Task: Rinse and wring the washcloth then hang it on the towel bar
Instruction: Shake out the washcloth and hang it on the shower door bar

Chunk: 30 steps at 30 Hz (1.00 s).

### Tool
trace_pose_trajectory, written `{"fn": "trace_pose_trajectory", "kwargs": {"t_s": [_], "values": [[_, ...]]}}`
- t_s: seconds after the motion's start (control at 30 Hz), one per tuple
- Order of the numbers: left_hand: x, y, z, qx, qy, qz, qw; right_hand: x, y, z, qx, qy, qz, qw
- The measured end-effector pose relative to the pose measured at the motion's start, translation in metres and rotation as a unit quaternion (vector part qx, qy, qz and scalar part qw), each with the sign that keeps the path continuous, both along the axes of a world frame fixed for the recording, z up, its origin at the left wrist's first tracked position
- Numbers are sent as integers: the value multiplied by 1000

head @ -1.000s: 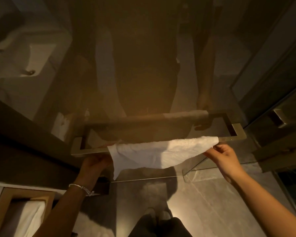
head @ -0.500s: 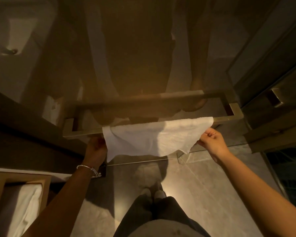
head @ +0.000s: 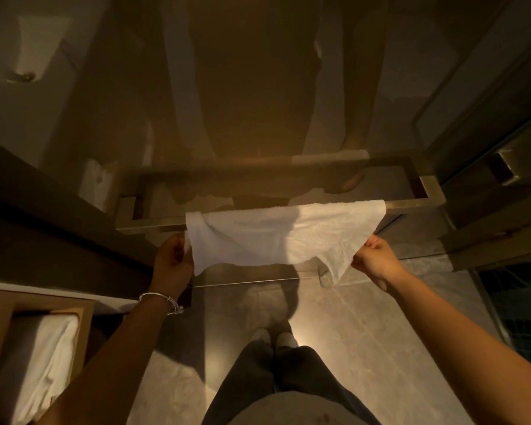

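Observation:
A white washcloth (head: 288,234) hangs draped over the brass towel bar (head: 154,223), which is fixed to a glass panel straight ahead. My left hand (head: 172,262), with a silver bracelet on the wrist, pinches the cloth's lower left edge. At the cloth's lower right corner, my right hand (head: 376,260) grips the fabric and holds it spread wide. The cloth's front flap reaches below the bar, wrinkled and partly in shadow.
The glass panel (head: 258,102) reflects a person and a sink. A dark counter edge (head: 59,194) runs at the left. A wooden box (head: 0,326) with white towels sits at the lower left. A door handle (head: 503,170) is at the right. Grey floor tiles lie below.
Both hands have slid down the cloth's sides, from near the bar to its lower corners, pulling the front flap down and flatter. The view has tilted downward.

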<state>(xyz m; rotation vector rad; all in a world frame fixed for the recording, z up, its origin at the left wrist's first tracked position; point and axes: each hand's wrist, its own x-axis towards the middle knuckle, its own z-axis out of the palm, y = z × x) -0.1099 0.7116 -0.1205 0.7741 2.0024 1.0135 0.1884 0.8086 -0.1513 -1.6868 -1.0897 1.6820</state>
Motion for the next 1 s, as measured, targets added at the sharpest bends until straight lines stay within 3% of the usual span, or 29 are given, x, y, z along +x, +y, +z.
{"fn": "trace_pose_trajectory", "kwargs": {"t_s": [0.17, 0.27, 0.43, 0.57, 0.73, 0.9, 1.0], "values": [[-2, -3, -4, -15, -2, 8, 1000, -1, -8, 1, -2, -41, 21, 999], [-8, -10, -2, -41, 14, 18, 999, 3, -7, 16, 52, -57, 1, 997], [7, -23, 34, 81, -59, 79, 992, 13, -8, 61, 116, 35, -31, 992], [18, -19, 59, 152, -21, 84, 985, 6, -18, 76, 168, -32, 7, 985], [13, -7, 73, 102, -54, 59, 992, 6, -16, 95, 244, -79, 20, 966], [-7, -8, 79, 134, -28, 97, 986, 15, -5, 119, 273, -102, -47, 955], [-7, -13, 81, 103, -47, 74, 991, 18, -4, 125, 284, -146, -10, 948]]}}
